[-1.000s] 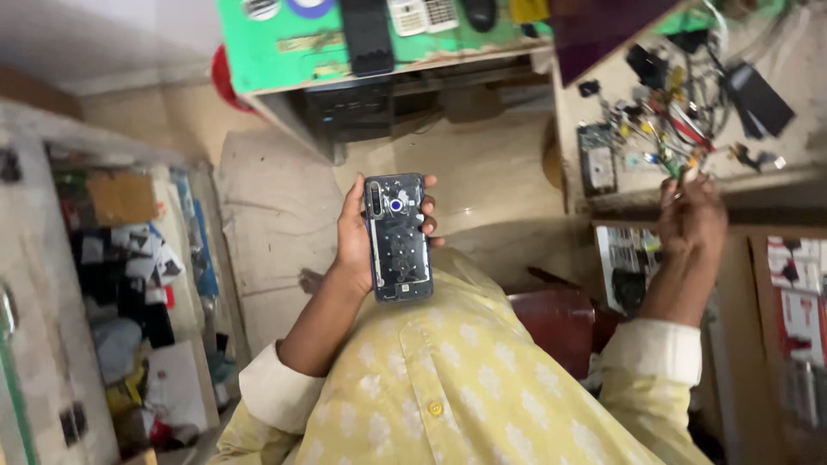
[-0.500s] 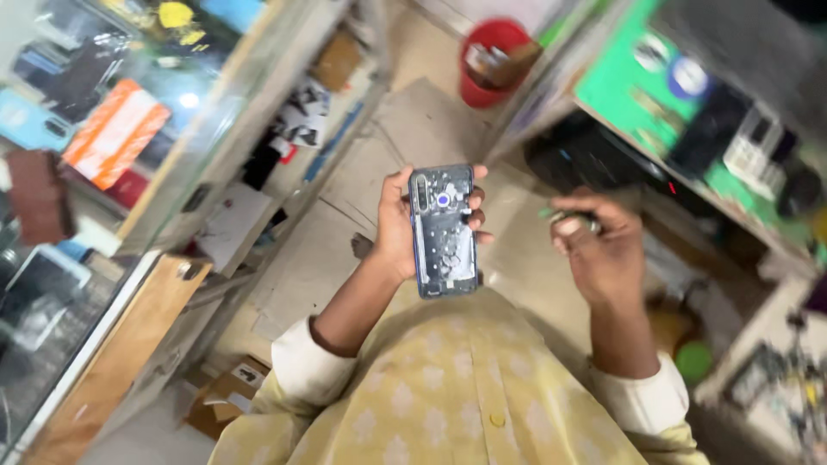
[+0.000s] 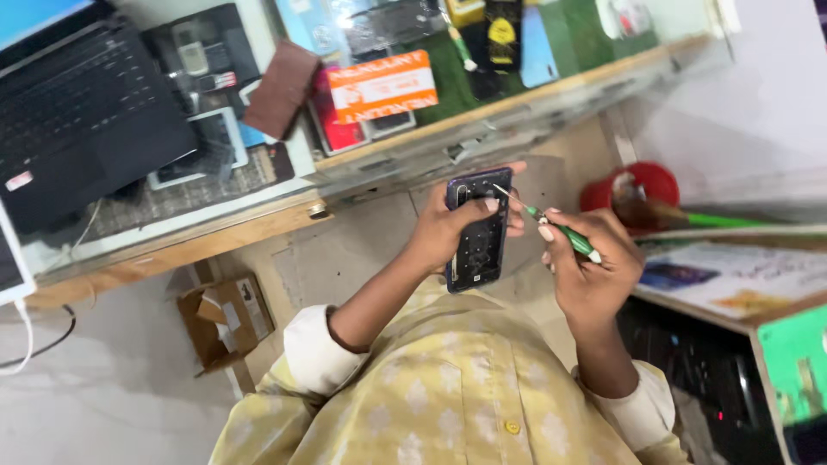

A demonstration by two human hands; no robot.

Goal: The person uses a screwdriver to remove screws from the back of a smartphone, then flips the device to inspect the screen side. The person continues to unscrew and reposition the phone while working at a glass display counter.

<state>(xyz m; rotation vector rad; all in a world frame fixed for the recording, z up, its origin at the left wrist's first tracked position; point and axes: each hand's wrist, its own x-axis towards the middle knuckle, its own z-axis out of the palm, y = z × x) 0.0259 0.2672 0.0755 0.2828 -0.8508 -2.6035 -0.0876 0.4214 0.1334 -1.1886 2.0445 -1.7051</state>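
My left hand (image 3: 448,231) grips an opened mobile phone (image 3: 476,231) with its back cover off, dark inner parts facing me. In my right hand (image 3: 586,263) is a thin screwdriver with a green handle (image 3: 556,226). Its metal tip touches the top part of the phone, near my left thumb. Both hands are held in front of my chest, above my pale yellow patterned shirt (image 3: 448,387).
A glass counter (image 3: 482,112) with phones and boxes runs across the top, with a black laptop (image 3: 77,103) at its left. A cardboard box (image 3: 226,319) lies on the floor. A red bin (image 3: 633,194) stands at right, next to a green-topped bench (image 3: 797,362).
My view has swung round, so the counter now lies above. My right hand, at the bench a second ago, has brought the screwdriver across and set its tip on the phone.
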